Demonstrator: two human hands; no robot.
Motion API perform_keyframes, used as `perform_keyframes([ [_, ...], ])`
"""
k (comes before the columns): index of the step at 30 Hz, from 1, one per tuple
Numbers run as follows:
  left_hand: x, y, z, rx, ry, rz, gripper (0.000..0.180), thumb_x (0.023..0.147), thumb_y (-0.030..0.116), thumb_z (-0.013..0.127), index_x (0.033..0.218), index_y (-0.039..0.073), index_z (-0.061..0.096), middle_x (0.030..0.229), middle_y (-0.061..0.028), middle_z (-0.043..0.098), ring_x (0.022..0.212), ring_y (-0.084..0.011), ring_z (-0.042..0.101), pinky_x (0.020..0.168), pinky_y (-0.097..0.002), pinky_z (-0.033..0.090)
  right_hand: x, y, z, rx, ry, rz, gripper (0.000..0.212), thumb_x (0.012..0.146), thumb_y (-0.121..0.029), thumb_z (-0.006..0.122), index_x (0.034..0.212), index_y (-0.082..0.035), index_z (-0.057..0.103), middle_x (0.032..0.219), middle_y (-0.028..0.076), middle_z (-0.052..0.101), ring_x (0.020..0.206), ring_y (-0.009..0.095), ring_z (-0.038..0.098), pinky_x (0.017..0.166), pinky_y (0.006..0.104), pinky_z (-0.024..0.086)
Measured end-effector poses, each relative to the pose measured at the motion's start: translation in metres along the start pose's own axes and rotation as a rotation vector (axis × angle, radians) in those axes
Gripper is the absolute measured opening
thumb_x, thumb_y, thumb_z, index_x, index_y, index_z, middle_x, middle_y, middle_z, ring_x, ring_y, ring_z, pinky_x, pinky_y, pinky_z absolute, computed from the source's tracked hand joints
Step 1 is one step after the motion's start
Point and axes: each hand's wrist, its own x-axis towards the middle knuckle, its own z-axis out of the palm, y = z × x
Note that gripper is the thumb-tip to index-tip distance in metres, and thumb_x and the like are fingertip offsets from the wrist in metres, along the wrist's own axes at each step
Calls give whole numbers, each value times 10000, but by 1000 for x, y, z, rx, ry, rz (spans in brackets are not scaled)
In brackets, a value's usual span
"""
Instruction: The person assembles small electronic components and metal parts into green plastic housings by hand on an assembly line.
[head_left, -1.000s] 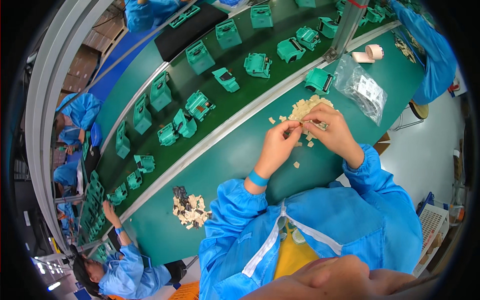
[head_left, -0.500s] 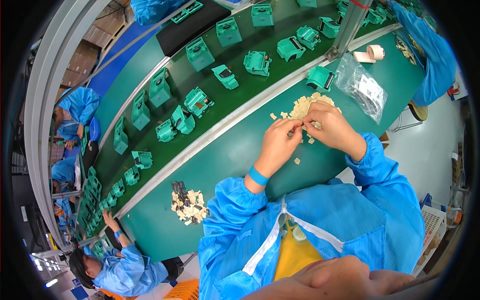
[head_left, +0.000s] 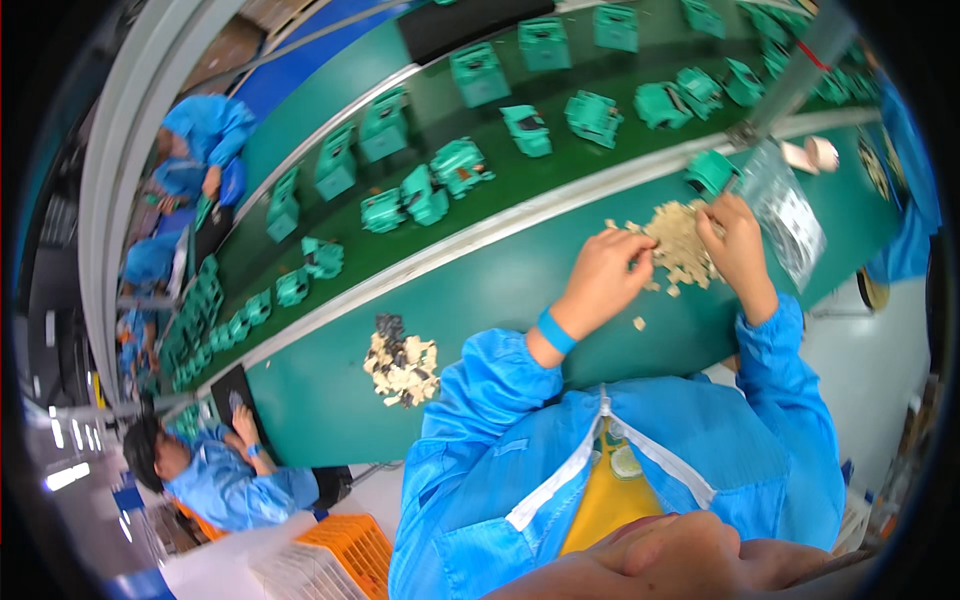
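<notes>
My left hand (head_left: 607, 275) is at the left edge of a pile of small cream-coloured pieces (head_left: 680, 245). Its thumb and fingers come together in a pinch, with a tiny dark thing perhaps at the tips, too blurred to name. At the pile's right side, my right hand (head_left: 737, 245) has its fingers bent down and drawn together over the pieces; anything between them is hidden. Just beyond the pile, close to the right fingertips, sits a green plastic housing (head_left: 711, 172).
A clear plastic bag (head_left: 790, 220) and a pale tape roll (head_left: 822, 154) lie to the right. Mixed cream and black pieces (head_left: 400, 362) lie at left on the green table (head_left: 330, 400). Beyond a metal rail, several green housings (head_left: 480, 75) stand on the belt. Co-workers sit at left.
My hands, together at the fingertips before, have come apart. The right one has moved onto the pile's right side, the left stays at its left edge. The whole view has shifted.
</notes>
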Motion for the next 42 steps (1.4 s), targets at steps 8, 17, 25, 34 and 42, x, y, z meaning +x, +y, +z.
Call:
perform_keyframes([
  [8, 11, 7, -16, 517, 31, 311, 253, 817, 88, 726, 1064, 63, 679, 943, -64, 671, 912, -263, 618, 843, -431, 436, -7, -16, 9, 193, 51, 206, 78, 882, -68, 704, 923, -2, 692, 858, 102, 646, 778, 226, 639, 701, 351, 525],
  [17, 15, 25, -16, 664, -39, 446, 222, 801, 83, 745, 1002, 71, 652, 924, -53, 638, 900, -236, 600, 836, -431, 430, -5, -16, 14, 1213, -626, 880, 360, 957, -385, 706, 828, -52, 668, 761, 38, 645, 663, 133, 604, 596, 275, 475],
  [25, 24, 24, -16, 750, -100, 523, 255, 806, 87, 740, 1044, 76, 650, 940, -37, 623, 915, -224, 598, 859, -430, 430, 9, -33, -2, 1033, -569, 945, 243, 961, -237, 706, 821, -42, 664, 747, 42, 646, 628, 138, 598, 590, 264, 486],
  [34, 59, -5, -40, 694, -26, 286, 310, 838, 237, 789, 1063, 64, 663, 974, -85, 673, 913, -296, 616, 847, -447, 437, 3, -1, -4, 1187, -269, 773, 144, 916, -167, 653, 887, -29, 683, 793, 33, 643, 694, 108, 575, 638, 268, 474],
  [42, 66, -116, -72, 1196, 149, -413, 607, 867, 356, 765, 1310, 21, 520, 1287, -194, 590, 1303, -450, 486, 1026, -546, 399, -25, 5, -38, 1122, -27, 712, 171, 962, -173, 620, 931, -23, 697, 839, 16, 655, 765, 92, 577, 699, 248, 467],
])
